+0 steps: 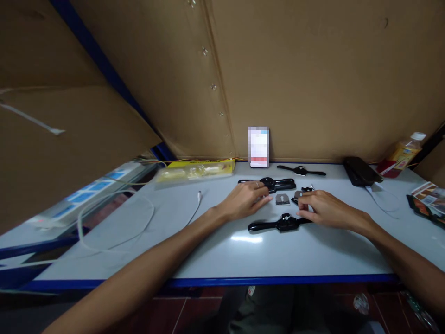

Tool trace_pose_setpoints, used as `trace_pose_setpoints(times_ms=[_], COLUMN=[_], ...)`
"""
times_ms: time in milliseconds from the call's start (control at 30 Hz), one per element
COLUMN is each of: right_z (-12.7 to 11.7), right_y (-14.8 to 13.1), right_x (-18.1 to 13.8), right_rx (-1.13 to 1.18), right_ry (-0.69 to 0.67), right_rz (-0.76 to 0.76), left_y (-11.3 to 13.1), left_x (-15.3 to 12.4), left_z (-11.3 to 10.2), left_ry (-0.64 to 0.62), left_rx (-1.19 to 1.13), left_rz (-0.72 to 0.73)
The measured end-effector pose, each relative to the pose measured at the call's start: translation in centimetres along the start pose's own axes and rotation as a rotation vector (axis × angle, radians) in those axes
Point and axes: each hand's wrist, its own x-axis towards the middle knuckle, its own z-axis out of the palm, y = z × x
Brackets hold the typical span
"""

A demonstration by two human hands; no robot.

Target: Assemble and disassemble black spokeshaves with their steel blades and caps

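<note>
My left hand lies over the near side of a black spokeshave, its thumb apart from the fingers. Whether its fingertips touch the tool is hard to see. A flat metal blade with a slot rests on the table between my hands. My right hand is closed, with curled fingers at a second grey blade; they partly cover it. Beside that blade is a small black part. Nearer to me lies another black spokeshave, its right handle end under my right hand. A third spokeshave sits farther back.
A lit phone leans on the cardboard wall. Yellow packaging, a white cable and a power strip are on the left. To the right are a dark device, a bottle and printed packaging.
</note>
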Motion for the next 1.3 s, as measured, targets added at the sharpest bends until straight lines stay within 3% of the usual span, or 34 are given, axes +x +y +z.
trace_pose_setpoints(times_ms=[167, 267, 433, 700, 967, 1300], right_z=[1.6, 3.0, 4.3, 3.4, 3.6, 3.6], right_y=[-0.8, -1.0, -1.4, -2.3, -3.0, -2.5], right_x=[0.4, 0.6, 0.6, -0.1, -0.2, 0.3], right_rx=[-0.013, -0.004, -0.050, -0.184, -0.335, -0.192], right_ry=[0.110, 0.128, 0.171, 0.109, 0.230, 0.272], right_rz=[-0.069, -0.153, -0.164, -0.251, -0.325, -0.400], left_y=[3.1, 4.3, 5.4, 4.8, 4.2, 4.1], left_x=[-0.6, -0.9, -1.0, -1.1, -0.9, -0.9], left_z=[-0.2, -0.5, -0.2, 0.9, 1.1, 1.1], left_ry=[-0.144, -0.181, -0.244, -0.188, -0.206, -0.203], left_rx=[-0.052, -0.052, 0.044, -0.088, -0.194, -0.184], left_rz=[0.081, 0.065, 0.034, 0.125, 0.152, 0.182])
